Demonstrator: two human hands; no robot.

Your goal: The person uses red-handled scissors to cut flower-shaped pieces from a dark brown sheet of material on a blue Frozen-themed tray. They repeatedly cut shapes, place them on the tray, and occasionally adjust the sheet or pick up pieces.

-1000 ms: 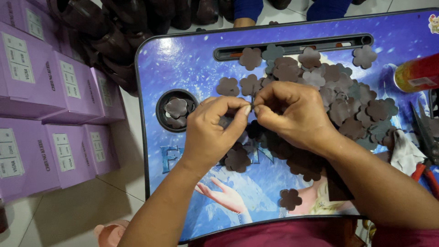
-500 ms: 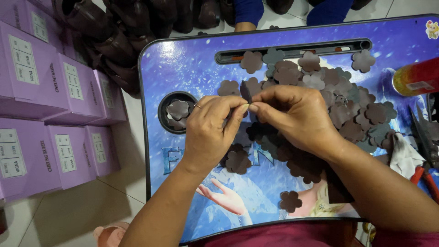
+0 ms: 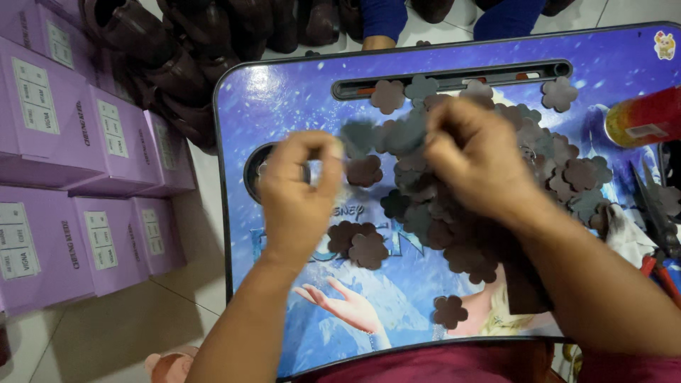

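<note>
The left hand (image 3: 301, 195) sits left of the frame's middle, over the bench (image 3: 284, 106), a lap tray with a blue printed cartoon top. Its fingers are curled and the thumb meets the fingertips in a pinch near the top of the hand; motion blur hides whether anything lies between them. The right hand (image 3: 475, 159) is just right of centre, fingers bunched and closed over a dark flower piece (image 3: 362, 135) that sticks out to its left, blurred as well. The two hands are a little apart, with that piece between them.

Under and around the right hand lies a heap of flowers (image 3: 560, 167), flat brown and grey cut-outs with rounded petals, spreading toward the upper right of the frame. A single flower (image 3: 364, 170) lies just below the held piece, a pair (image 3: 358, 242) overlaps at the centre of the bench, and a lone one (image 3: 450, 311) rests near the lower edge. More flowers sit along the slot (image 3: 454, 74) at the top of the bench.

A round cup hole (image 3: 252, 170) in the bench is partly covered by the left hand. A red can (image 3: 642, 117) lies at the right edge, with red-handled pliers (image 3: 660, 241) below it. Purple boxes (image 3: 64, 177) are stacked on the floor at left, and dark shoes (image 3: 184, 42) crowd the upper left. Another person's blue sleeve (image 3: 383, 18) shows at the top.
</note>
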